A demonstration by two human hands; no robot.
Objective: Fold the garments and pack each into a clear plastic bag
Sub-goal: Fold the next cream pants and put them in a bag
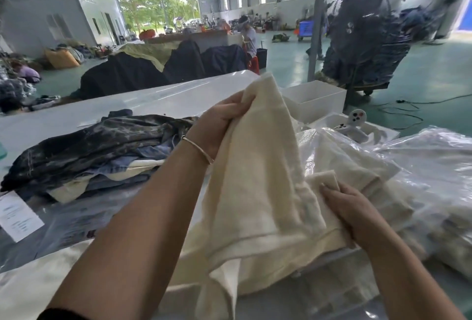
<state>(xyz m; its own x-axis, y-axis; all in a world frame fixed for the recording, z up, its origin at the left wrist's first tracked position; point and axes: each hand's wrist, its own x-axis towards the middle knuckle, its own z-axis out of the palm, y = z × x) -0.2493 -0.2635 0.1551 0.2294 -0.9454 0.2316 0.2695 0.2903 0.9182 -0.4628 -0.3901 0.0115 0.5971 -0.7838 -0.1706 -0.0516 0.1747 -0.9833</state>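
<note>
The cream, fuzzy knit garment (258,192) was up off the white table (143,100), held between both hands, pretty rumpled, with a stitched hem running along its lower edge and one corner lifted high. Nearest the camera, more cream fabric (38,284) lay flat under the arms.

Off to the right sat clear plastic bags (421,179), crinkly and shiny, with pale folded cloth showing through them. On the left was a messy stack of dark tie-dye and blue denim garments (102,151), and below it a bagged dark piece with a white paper label (19,215). Further back, a white open box (316,100) stood on the table; couldn't see anything in it.

The right hand (357,215) was low, fingers curled round a folded edge of the knit. The left hand (219,123), thin bangle (196,148) on the wrist, was raised and pinching the top corner. Way back stood a big black floor fan (362,20).
</note>
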